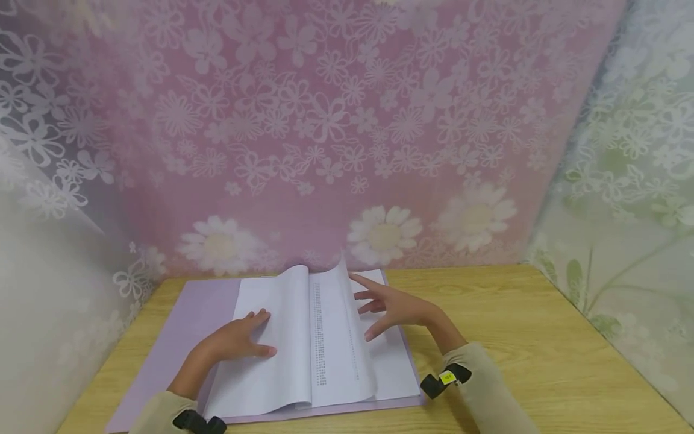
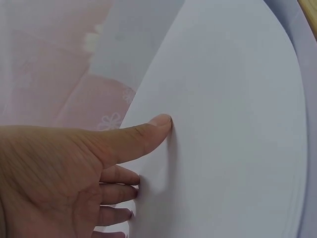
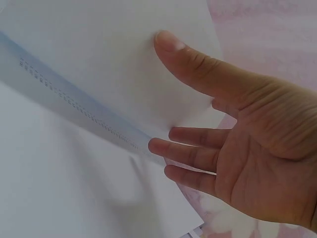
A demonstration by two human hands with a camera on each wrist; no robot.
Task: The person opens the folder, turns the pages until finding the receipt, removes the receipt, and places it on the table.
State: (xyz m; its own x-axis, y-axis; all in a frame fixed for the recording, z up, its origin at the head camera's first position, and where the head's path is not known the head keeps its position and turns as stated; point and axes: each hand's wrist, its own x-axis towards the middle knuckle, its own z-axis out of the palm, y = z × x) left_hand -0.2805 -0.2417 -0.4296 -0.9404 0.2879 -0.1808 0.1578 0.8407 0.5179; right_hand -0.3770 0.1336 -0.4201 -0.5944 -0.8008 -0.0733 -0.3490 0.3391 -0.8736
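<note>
An open lavender folder [image 1: 208, 295] lies on the wooden table, holding a thick stack of white sheets. On its left side, my left hand [image 1: 234, 339] rests on the curved white pages [image 1: 290, 337], thumb and fingers spread. In the left wrist view, the thumb touches the paper. Over the right side, my right hand [image 1: 398, 306] has its fingers extended beside a raised page [image 1: 338, 337] with narrow columns of small printed text. The right wrist view shows the right thumb against white paper [image 3: 109, 59], with the other fingers apart from it near the page edge.
The yellowish wooden table [image 1: 504, 337] extends to the right of the folder. A pink flowered backdrop [image 1: 325, 150] stands along the back edge, with flowered sheets at both sides. Each wrist carries a black strapped camera [image 1: 444, 380].
</note>
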